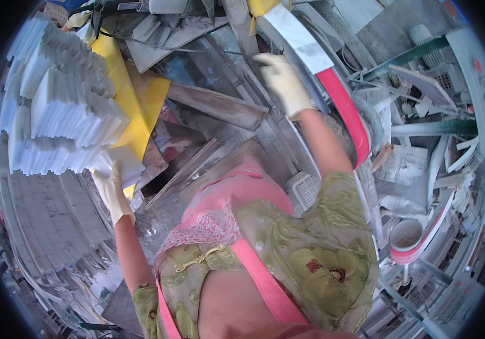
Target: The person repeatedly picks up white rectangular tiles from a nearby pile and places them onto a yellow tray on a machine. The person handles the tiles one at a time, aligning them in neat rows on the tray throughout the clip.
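Observation:
Both my hands wear pale cream gloves. At the left, my left hand point(112, 192) is closed on the lower edge of a white stone tile point(122, 163), its thumb lying against the tile's face. The tile is at the near right corner of tall stacks of white stone tiles point(64, 107). My right hand point(282, 82) reaches out at the upper middle, slightly blurred, with its fingers stretched and nothing visible in them. It is nearest the curved machine edge, left of a white marble-look strip point(294, 38) that continues into a red band point(345, 113).
Yellow sheeting point(135, 101) hangs beside the stacks. A wooden board point(220, 106) and other planks lie across the middle. A white perforated basket point(304, 189) sits below my right forearm. Broken slabs and green metal bars point(434, 129) crowd the right, near a round container point(406, 237).

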The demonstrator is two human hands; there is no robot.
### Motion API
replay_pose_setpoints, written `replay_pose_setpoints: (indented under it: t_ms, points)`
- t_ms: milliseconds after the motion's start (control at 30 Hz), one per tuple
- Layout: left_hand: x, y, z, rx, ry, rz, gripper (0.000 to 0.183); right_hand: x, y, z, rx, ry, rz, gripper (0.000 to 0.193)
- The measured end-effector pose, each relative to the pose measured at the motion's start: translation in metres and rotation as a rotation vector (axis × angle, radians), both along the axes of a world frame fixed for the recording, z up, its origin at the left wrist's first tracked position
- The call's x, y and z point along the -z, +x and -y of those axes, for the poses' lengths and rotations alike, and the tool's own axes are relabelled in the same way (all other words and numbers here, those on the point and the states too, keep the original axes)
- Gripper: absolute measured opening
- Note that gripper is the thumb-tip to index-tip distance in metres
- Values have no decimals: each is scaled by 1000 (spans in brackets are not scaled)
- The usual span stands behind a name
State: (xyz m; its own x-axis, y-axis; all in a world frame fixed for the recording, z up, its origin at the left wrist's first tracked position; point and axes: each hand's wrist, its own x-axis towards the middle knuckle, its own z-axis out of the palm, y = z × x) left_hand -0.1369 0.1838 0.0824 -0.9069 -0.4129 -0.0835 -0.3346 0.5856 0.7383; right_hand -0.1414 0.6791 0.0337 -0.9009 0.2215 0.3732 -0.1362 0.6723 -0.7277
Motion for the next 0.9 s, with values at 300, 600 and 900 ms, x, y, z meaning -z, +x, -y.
replay_pose_setpoints:
  t_ms: [300,600,900]
  points:
    - [43,-18,30,-125,65,-78,99,35,29,-155,178,961,547,78]
    - [82,-26,84,-134,-61,-71,105,27,0,-182,132,986,218,63]
    - [57,-17,46,-173,34,-116,94,31,-56,-172,-18,1133,343,101]
